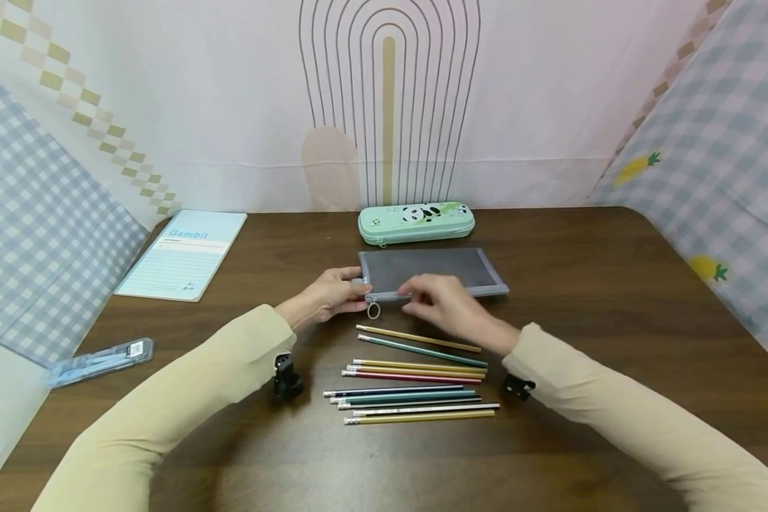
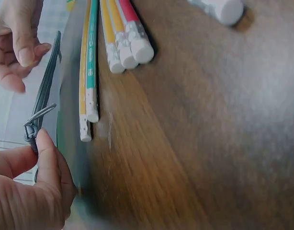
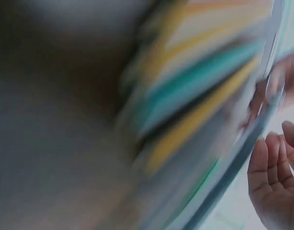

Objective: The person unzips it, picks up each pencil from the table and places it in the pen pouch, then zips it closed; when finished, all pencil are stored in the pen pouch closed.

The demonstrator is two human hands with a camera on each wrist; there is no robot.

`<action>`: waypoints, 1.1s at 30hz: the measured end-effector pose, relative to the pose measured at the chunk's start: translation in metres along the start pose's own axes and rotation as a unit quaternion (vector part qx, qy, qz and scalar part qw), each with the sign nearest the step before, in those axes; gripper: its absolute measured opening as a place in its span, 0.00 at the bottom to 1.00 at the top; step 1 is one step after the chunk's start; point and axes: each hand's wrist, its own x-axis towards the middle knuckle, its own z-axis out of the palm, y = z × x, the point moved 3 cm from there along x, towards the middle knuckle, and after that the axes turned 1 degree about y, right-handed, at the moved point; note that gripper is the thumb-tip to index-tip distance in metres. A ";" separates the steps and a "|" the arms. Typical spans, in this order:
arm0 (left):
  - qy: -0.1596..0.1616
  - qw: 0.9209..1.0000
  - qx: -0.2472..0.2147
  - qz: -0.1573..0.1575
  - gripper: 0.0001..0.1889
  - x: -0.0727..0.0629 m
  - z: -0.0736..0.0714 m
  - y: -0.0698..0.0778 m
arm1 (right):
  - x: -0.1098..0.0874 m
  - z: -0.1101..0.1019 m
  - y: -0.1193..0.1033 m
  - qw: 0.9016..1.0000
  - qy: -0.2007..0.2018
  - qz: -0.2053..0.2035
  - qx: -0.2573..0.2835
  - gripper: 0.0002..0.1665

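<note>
A dark mesh zip pouch (image 1: 432, 269) with grey edging lies beyond the pencils, a ring pull (image 1: 374, 310) hanging at its near left corner. My left hand (image 1: 333, 294) grips that corner; the left wrist view shows its thumb and fingers (image 2: 47, 153) pinching the edge beside the zip ring. Over the pouch's near edge is my right hand (image 1: 444, 304), fingers loosely bent and holding nothing. In the left wrist view a gap shows between this right hand (image 2: 17, 45) and the pouch. Several pencils (image 1: 416, 368) with white erasers lie in loose groups nearer me.
Behind the pouch stands a mint panda pencil case (image 1: 416, 222). A pale blue notebook (image 1: 182, 254) lies at the back left, and a light blue clear packet (image 1: 102, 361) lies at the table's left edge. Patterned cloths (image 1: 230, 107) surround the brown table (image 1: 589, 284).
</note>
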 end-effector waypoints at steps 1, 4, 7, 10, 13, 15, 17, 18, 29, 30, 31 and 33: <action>-0.001 1.000 -0.004 -0.002 0.33 0.000 0.001 0.000 | 0.002 0.006 -0.007 1.000 -0.018 -0.005 0.012 0.11; 0.000 1.000 -0.021 -0.008 0.32 0.000 0.004 -0.001 | 0.006 0.020 -0.019 0.998 -0.051 -0.004 0.026 0.10; 0.001 0.999 -0.034 -0.011 0.32 -0.001 0.007 -0.002 | 0.008 0.029 -0.024 0.998 -0.062 0.008 0.016 0.08; 0.002 0.999 -0.043 -0.011 0.32 -0.002 0.008 -0.003 | 0.009 0.034 -0.026 0.998 -0.060 0.023 -0.005 0.06; 0.002 0.999 -0.046 -0.009 0.32 -0.003 0.010 -0.004 | 0.008 0.034 -0.027 0.998 -0.040 0.040 -0.023 0.07; 0.005 0.999 -0.047 -0.008 0.32 -0.004 0.009 -0.004 | 0.008 0.032 -0.027 0.998 -0.022 0.050 -0.029 0.09; 0.008 0.999 -0.048 -0.010 0.33 -0.005 0.009 -0.004 | 0.008 0.028 -0.025 0.998 -0.002 0.057 -0.029 0.08; 0.008 0.999 -0.049 -0.010 0.33 -0.005 0.008 -0.004 | 0.007 0.026 -0.023 0.998 0.007 0.061 -0.028 0.08; 0.007 0.999 -0.044 0.000 0.33 -0.007 -0.001 -0.006 | -0.007 -0.001 0.006 0.991 0.034 0.126 -0.036 0.11; 0.006 0.999 -0.043 0.000 0.33 -0.007 -0.003 -0.006 | -0.009 -0.004 0.009 0.990 0.035 0.130 -0.038 0.12; 0.006 0.999 -0.043 0.000 0.33 -0.007 -0.004 -0.006 | -0.011 -0.007 0.012 0.990 0.035 0.134 -0.040 0.12; 0.006 0.999 -0.041 0.000 0.33 -0.008 -0.007 -0.007 | -0.015 -0.013 0.018 0.988 0.036 0.142 -0.042 0.12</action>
